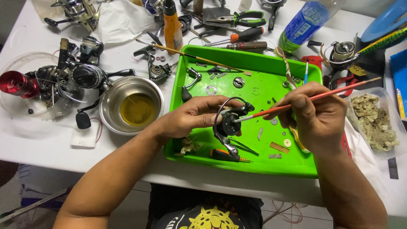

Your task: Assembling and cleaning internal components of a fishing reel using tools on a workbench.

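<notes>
A white worktop (127, 51) carries a bright green tray (258, 161) strewn with small washers, screws and reel parts. Left of the tray stands a steel bowl (111, 95) holding yellowish liquid, and at the right edge a clear tub (392, 123) holds wadded material. Over the tray's middle the left hand (190, 116) is closed around a black fishing reel part (229, 123), thumb and fingers gripping its body; its wire bail arches up and over to the left, and its metal foot points down toward the tray's near rim. The right hand (318, 112) is clenched in a pen grip on a thin red-handled brush (313, 97), whose long axis runs from upper right, out past the tray, down to lower left, with its tip touching the reel part's body. A small screwdriver (227, 156) with an orange-and-black handle lies on the tray just below the reel part.
</notes>
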